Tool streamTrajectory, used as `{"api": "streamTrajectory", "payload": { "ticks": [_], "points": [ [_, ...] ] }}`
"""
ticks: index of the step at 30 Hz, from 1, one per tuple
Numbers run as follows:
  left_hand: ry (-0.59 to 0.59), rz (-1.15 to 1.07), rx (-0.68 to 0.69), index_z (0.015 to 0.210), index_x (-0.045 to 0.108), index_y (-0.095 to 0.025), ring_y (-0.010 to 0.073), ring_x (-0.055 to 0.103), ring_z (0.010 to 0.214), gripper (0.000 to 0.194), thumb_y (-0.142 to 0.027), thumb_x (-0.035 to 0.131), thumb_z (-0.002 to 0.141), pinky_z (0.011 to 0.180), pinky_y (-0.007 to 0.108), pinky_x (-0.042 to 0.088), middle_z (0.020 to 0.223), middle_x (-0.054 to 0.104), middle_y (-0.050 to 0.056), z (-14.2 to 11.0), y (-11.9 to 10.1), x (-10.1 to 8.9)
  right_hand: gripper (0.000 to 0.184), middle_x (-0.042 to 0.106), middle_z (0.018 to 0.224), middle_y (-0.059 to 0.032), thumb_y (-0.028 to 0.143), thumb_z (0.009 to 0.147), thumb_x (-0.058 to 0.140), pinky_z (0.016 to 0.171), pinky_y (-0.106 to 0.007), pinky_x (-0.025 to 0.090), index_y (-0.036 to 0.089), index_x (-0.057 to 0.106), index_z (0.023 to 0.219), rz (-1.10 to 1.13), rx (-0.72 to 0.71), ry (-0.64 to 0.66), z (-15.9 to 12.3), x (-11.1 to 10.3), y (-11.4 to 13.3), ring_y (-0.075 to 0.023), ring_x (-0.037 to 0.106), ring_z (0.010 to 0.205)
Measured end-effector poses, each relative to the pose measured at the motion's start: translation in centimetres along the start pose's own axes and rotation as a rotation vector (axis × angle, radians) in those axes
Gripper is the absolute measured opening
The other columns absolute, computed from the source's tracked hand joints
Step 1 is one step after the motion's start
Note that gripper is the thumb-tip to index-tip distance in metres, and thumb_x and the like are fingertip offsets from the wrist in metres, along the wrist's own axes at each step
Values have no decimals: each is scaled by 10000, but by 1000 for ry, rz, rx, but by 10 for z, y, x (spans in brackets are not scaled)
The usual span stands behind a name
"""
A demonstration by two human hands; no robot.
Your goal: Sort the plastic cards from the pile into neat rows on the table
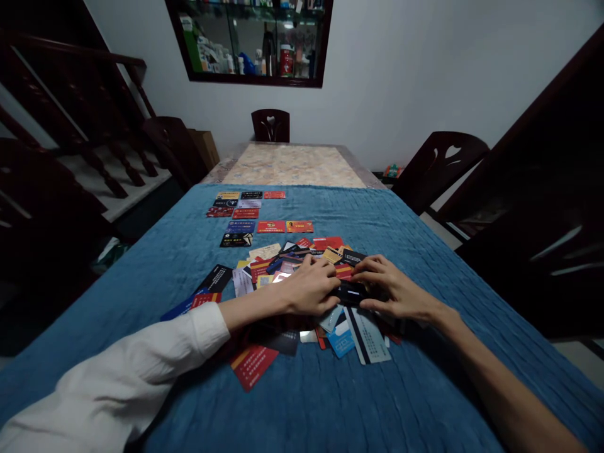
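Note:
A heap of plastic cards in mixed colours lies on the blue cloth, under and around both hands. Between my hands is a black card (350,292), low over the heap. My left hand (311,286), from a white sleeve, has its curled fingers and thumb at the card's left end. My right hand (391,290) curves its thumb and fingers around the right end. A silver card with a dark stripe (368,336) and a blue card (340,340) lie just below. Near my left forearm is a red card (253,365). My palms hide part of the heap.
Further up the blue cloth (189,251), several cards lie in short rows, among them a red card (271,227) and a black card (236,240). Beyond is the bare tabletop (297,165). Dark chairs (436,167) stand around the table, with a stair railing at left.

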State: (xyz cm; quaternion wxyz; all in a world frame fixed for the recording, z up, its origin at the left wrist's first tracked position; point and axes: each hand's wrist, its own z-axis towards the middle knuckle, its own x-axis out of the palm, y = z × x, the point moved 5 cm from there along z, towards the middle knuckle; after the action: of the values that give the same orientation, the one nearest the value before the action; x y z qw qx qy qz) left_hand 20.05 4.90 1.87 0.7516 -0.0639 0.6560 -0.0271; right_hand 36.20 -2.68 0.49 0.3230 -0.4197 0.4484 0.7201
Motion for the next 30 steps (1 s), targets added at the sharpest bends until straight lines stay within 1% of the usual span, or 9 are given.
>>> {"api": "streamTrajectory", "payload": {
  "ticks": [3, 5, 9, 14, 18, 22, 24, 26, 30],
  "points": [
    [-16, -18, 1, 980, 687, -156, 272, 568, 1016, 212, -307, 549, 921, 915, 479, 385, 1040, 675, 114, -4, 7, -2, 397, 657, 1169, -124, 477, 848, 690, 948, -533, 464, 238, 696, 1165, -2, -6, -5, 1, 0, 3, -306, 503, 1148],
    [-26, -50, -19, 963, 696, -167, 262, 572, 1015, 209, -309, 546, 929, 917, 464, 382, 1023, 686, 98, -5, 11, -5, 331, 679, 1126, -117, 422, 868, 671, 951, -534, 466, 241, 702, 1143, -4, -19, -33, 3, 0, 5, -304, 510, 1149],
    [-26, -106, -70, 923, 717, -180, 239, 589, 989, 235, -312, 525, 951, 885, 405, 390, 946, 704, 78, -7, 17, -10, 236, 716, 1036, -101, 291, 916, 581, 949, -520, 481, 257, 717, 1105, 4, -34, -113, 7, 2, 6, -286, 544, 1116],
    [-72, -142, -88, 862, 730, -158, 192, 615, 868, 317, -282, 467, 988, 798, 319, 413, 853, 710, 69, -3, 25, -13, 216, 728, 992, -91, 275, 930, 549, 903, -499, 505, 255, 722, 1058, -4, 19, -185, 9, 6, 2, -283, 574, 1076],
    [-129, -182, -94, 921, 725, -150, 172, 632, 825, 222, -186, 508, 946, 763, 274, 442, 856, 718, 68, 1, 32, -12, 235, 709, 965, -99, 285, 939, 534, 846, -461, 521, 237, 702, 1097, -15, 58, -272, 9, 8, -2, -267, 606, 985],
    [-159, -208, -165, 924, 717, -148, 184, 657, 848, 200, -112, 526, 879, 774, 276, 476, 902, 732, 72, 2, 40, -7, 289, 700, 1007, -103, 247, 927, 520, 820, -441, 516, 239, 662, 1179, -85, 106, -310, 11, 14, -5, -263, 619, 952],
    [-186, -222, -191, 956, 716, -150, 198, 668, 888, 231, -86, 521, 851, 800, 292, 492, 945, 741, 77, 3, 43, -5, 327, 702, 1051, -109, 227, 916, 521, 818, -438, 511, 237, 633, 1224, -127, 126, -325, 12, 17, -5, -268, 622, 953],
    [-219, -245, -198, 1030, 709, -164, 206, 674, 935, 302, -60, 516, 823, 833, 307, 504, 1000, 745, 74, 3, 46, -3, 368, 703, 1084, -113, 209, 911, 518, 811, -437, 508, 238, 599, 1270, -164, 146, -346, 13, 20, -5, -273, 625, 946],
    [-249, -267, -208, 1200, 647, -174, 216, 669, 1020, 445, -47, 521, 793, 906, 337, 511, 1112, 731, 81, 3, 52, 4, 413, 703, 1068, -115, 183, 914, 506, 784, -423, 503, 238, 548, 1321, -211, 169, -383, 15, 22, -4, -275, 628, 913]
  ]
}}
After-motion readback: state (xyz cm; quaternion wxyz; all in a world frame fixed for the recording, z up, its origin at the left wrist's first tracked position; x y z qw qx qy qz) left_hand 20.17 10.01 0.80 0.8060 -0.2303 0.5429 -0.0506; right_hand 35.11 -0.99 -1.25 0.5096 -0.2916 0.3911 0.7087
